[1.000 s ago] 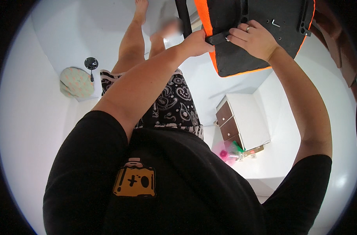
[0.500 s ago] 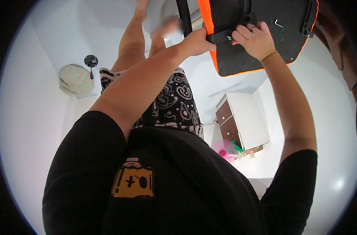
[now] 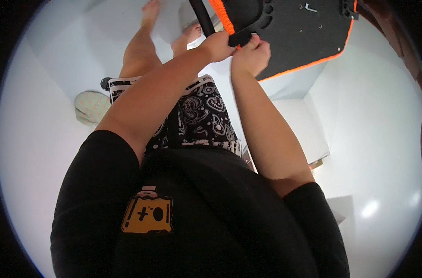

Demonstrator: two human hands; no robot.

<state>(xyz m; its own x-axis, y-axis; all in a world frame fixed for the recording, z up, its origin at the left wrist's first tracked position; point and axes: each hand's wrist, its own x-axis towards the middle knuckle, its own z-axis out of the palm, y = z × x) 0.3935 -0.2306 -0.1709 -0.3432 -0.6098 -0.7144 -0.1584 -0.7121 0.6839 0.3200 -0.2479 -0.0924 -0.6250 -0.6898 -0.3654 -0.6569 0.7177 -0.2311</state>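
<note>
A black padded panel (image 3: 303, 41) with an orange mesh edge, like the underside of a chair seat, fills the top right. A black slotted bracket (image 3: 253, 28) runs along its left side. My left hand (image 3: 218, 46) is closed around the bracket's near end, by the orange edge. My right hand (image 3: 251, 58) is closed close beside it, just below the bracket; whatever its curled fingers hold is hidden. Farther up the panel lies a small silver hex key (image 3: 311, 8), among several screw holes. A black tube (image 3: 201, 17) stands left of the panel.
My bare legs (image 3: 143, 48) stretch ahead over the pale floor. A patterned round cushion (image 3: 91, 107) lies at left, near a dark round object (image 3: 105, 83). A white cabinet (image 3: 301, 129) stands at right, partly behind my right arm. Brown furniture (image 3: 396, 32) lines the far right.
My right hand has moved left from the bolt on the bracket to beside my left hand. The view has shifted, and the panel now sits higher and farther left. My left hand keeps its grip.
</note>
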